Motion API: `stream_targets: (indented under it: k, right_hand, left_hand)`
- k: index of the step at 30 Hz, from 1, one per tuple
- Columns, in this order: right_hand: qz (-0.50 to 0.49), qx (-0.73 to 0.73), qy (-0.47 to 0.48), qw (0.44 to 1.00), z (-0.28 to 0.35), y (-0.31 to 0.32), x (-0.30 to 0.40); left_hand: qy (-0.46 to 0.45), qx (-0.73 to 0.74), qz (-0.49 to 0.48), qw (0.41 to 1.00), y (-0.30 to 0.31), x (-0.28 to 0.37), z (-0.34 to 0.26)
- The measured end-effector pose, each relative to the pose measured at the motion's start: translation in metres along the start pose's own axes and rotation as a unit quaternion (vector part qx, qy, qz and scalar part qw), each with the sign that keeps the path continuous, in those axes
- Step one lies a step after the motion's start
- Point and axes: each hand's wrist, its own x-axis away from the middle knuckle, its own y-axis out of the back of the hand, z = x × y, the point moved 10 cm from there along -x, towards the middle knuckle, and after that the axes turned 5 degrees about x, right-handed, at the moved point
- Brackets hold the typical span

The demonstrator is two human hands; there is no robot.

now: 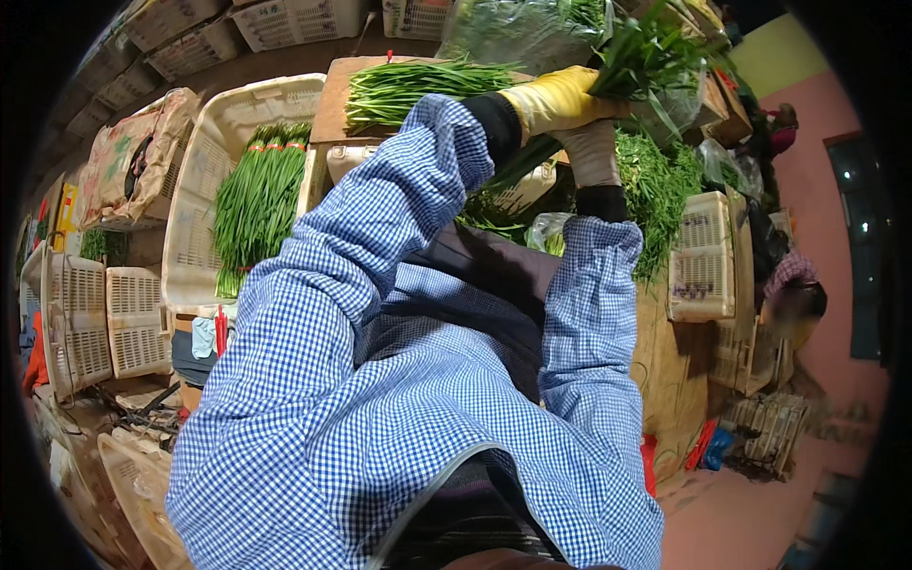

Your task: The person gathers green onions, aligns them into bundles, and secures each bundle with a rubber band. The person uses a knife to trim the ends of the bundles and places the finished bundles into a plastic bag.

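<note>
My left hand (552, 100), in a yellow glove, grips a bunch of long green leaves (645, 60), which look like garlic chives. Just below it my right hand (593, 146), in a pale glove, closes around the same bunch; its fingers are partly hidden. Leafy ends fan out to the upper right, while the other end (524, 165) points down and left toward me. Beside my left wrist, a pile of loose chives (420, 85) lies on a wooden board (338, 89). Loose, finer greens (655, 192) are heaped right of my right hand.
At the left, a white plastic crate (192, 206) holds chive bundles (263, 192) tied with red bands. Clear plastic bags (527, 35) of greens lie at the far side. Another crate (702, 256) stands on the right near a wooden surface (666, 370). A person (794, 285) is farther right.
</note>
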Motion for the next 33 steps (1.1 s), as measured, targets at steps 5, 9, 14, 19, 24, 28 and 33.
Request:
stream_targets:
  k: [5, 9, 14, 19, 24, 28, 33]
  right_hand:
    - [-0.083, -0.053, 0.141, 0.985, -0.028, -0.002, -0.012]
    - [-0.157, -0.143, 0.046, 0.976, -0.058, 0.014, -0.013]
    - [-0.202, -0.107, -0.011, 0.973, -0.026, 0.044, 0.0]
    - [-0.219, -0.089, 0.0, 0.972, 0.03, 0.086, 0.006]
    - [-0.291, -0.462, -0.084, 0.834, 0.032, 0.093, 0.006]
    - [-0.304, -0.492, -0.126, 0.806, 0.005, 0.121, 0.015]
    - [-0.308, -0.517, -0.074, 0.795, -0.025, 0.15, 0.029]
  left_hand:
    - [0.004, -0.129, 0.099, 0.987, -0.016, -0.01, 0.006]
    - [-0.027, -0.129, 0.065, 0.989, -0.014, -0.007, 0.006]
    - [-0.013, 0.202, 0.045, 0.978, 0.005, -0.004, 0.025]
    - [-0.132, 0.054, -0.063, 0.988, 0.043, 0.03, 0.022]
    - [0.012, -0.158, 0.086, 0.984, -0.019, 0.065, 0.097]
    - [0.173, -0.138, 0.062, 0.973, -0.024, 0.073, 0.163]
    - [0.262, -0.163, 0.054, 0.95, -0.028, 0.076, 0.19]
